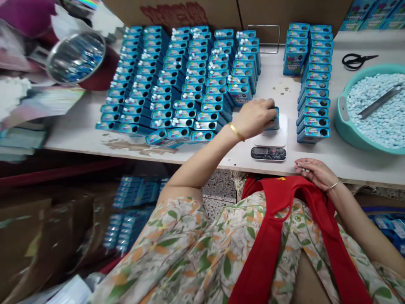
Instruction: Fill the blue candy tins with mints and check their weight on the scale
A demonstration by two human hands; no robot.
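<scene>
My left hand (255, 118), with a gold bangle at the wrist, reaches over a small white digital scale (275, 139). Its fingers are closed on a small blue candy tin (276, 120) at the scale's platform; whether the tin rests on it I cannot tell. Near the table's front edge, my right hand (316, 172) is turned palm up, its fingers curled round several pale candies (304, 169). To the right of the scale stands a column of blue tins (313, 133) with dark round openings on top.
Rows of blue tins (190, 97), many topped with white candies, fill the table's left part. A teal basin (343, 122) of pale candies holds a metal scoop (379, 101). Black scissors (356, 62) lie behind it. A metal bowl (52, 67) stands far left.
</scene>
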